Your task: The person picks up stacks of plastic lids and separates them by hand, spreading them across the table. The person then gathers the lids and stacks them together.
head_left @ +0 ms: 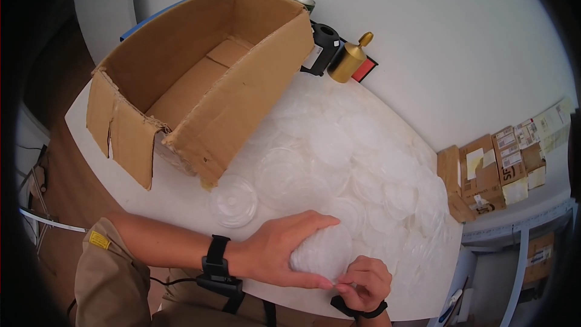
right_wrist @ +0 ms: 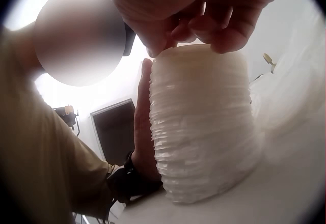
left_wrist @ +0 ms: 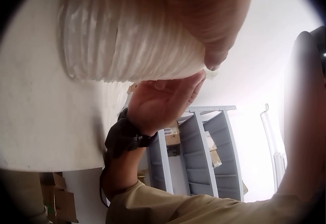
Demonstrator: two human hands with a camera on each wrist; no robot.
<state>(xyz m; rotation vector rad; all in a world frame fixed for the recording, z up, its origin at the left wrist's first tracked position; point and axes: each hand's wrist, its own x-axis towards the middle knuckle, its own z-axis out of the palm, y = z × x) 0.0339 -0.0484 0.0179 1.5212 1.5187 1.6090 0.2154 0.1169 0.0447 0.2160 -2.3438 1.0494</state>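
Note:
A thick stack of translucent plastic lids (head_left: 324, 251) stands on edge near the table's front, its ridged side showing in both wrist views. My left hand (head_left: 281, 251) grips it from the left, thumb and fingers spread around its rim. At the near right edge of the stack, my right hand (head_left: 366, 281) has its fingers curled, thumb and fingertips pinching the rim of a lid. From the right wrist, those fingertips (right_wrist: 226, 40) sit right at the stack's upper end. A single round lid (head_left: 233, 201) lies flat left of the left hand.
Many loose clear lids (head_left: 363, 145) cover the white table (head_left: 284, 300). A large open cardboard box (head_left: 242, 97) stands at the back left. Behind are a black device (head_left: 324, 48), a gold canister (head_left: 347, 63) and a spray can (head_left: 304, 0). Cartons (head_left: 481, 169) stand right.

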